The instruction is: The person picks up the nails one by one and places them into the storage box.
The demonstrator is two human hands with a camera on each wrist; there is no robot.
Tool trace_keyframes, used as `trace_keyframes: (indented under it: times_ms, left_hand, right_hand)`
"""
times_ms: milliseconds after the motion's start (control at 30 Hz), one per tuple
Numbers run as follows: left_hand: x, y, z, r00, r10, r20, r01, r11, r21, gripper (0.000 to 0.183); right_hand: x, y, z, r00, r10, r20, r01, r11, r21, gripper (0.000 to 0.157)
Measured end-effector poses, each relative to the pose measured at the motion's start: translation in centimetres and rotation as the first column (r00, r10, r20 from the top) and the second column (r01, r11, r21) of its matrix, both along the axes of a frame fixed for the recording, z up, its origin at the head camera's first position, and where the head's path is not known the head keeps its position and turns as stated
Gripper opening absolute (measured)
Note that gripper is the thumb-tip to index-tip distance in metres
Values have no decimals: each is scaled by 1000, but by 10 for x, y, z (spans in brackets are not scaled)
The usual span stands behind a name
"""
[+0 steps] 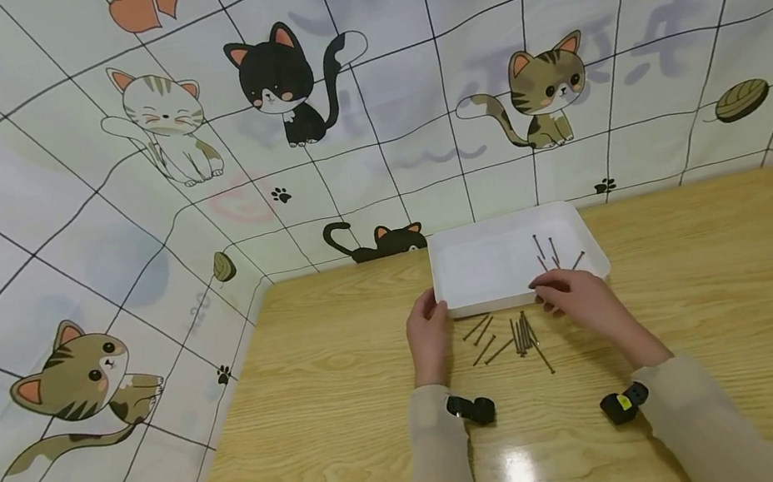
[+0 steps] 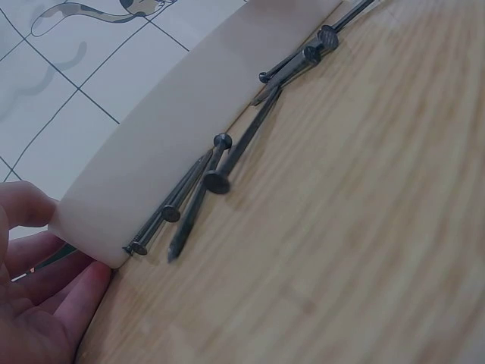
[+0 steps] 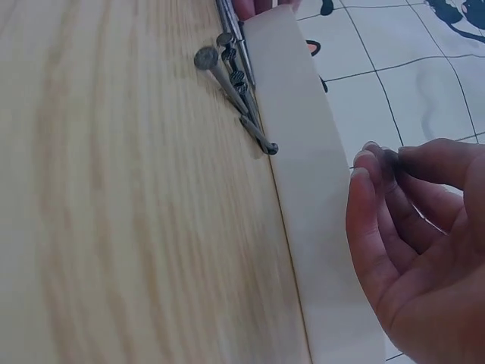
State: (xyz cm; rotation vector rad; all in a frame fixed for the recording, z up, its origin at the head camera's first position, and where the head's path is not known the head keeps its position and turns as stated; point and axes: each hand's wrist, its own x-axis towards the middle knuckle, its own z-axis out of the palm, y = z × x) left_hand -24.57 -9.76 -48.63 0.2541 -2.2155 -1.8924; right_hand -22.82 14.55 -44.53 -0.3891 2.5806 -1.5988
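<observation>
A shallow white tray [image 1: 484, 263] sits at the back of the wooden table. My left hand [image 1: 429, 339] grips its front left corner, thumb at the rim and fingers low against the outer wall. Over the tray's front right edge, my right hand [image 1: 586, 302] pinches a nail [image 3: 390, 157] between thumb and fingertips; most of it is hidden by the fingers. Several nails [image 1: 552, 250] lie in the right part of the tray. More dark nails [image 1: 523, 335] are scattered on the table just before the tray's front wall, some bunched side by side.
The wooden table [image 1: 324, 419] reaches back to a wall sheet [image 1: 405, 120] with a grid and cartoon cats, which also runs along the left side. Black wrist cameras [image 1: 476, 410] are strapped over both beige sleeves.
</observation>
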Motion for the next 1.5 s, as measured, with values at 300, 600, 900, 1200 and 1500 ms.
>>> trace_keyframes:
  times_ms: [300, 600, 900, 1200, 1500]
  left_hand:
    - [0, 0, -1, 1000, 12, 19, -11, 1000, -16, 36]
    - [4, -2, -2, 998, 22, 51, -21, 1000, -21, 36]
    - [4, -2, -2, 999, 21, 37, -19, 999, -31, 35]
    - [2, 0, 1, 999, 19, 29, -18, 999, -28, 35]
    - [0, 0, 3, 1000, 10, 29, -9, 1000, -9, 36]
  right_hand:
    - [4, 0, -3, 999, 1, 45, 3, 997, -81, 37]
    - [10, -2, -12, 997, 25, 67, -20, 997, -74, 32]
    - [9, -2, -21, 994, 89, 62, -87, 995, -41, 31]
    - [8, -2, -24, 988, 118, 101, -118, 993, -7, 30]
    - [11, -9, -12, 995, 61, 83, -77, 978, 196, 20]
